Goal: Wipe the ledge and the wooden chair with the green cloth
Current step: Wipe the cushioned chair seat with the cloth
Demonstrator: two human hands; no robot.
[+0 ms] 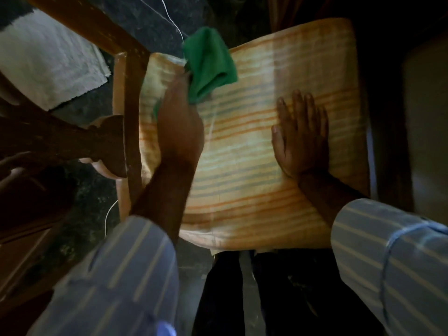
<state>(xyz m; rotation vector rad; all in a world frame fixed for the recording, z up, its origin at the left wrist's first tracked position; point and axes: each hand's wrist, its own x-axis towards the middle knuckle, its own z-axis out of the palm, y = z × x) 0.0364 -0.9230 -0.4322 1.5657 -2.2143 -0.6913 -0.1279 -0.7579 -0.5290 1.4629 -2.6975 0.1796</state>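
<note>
The green cloth [209, 64] hangs crumpled from my left hand [180, 127], which grips its lower end over the left part of the chair seat. An orange-and-white striped cushion [242, 170] covers that seat. My right hand [299, 137] lies flat on the cushion's right side, fingers spread, holding nothing. The wooden chair's brown armrest and frame [132, 93] run along the cushion's left edge. My left hand is blurred. No ledge can be made out.
A white rough cloth [48, 64] lies on the dark floor at the upper left. A thin white cord [173, 23] trails across the floor behind the chair. Carved dark wood [80, 141] juts in from the left. My dark trousers [278, 287] stand at the seat's near edge.
</note>
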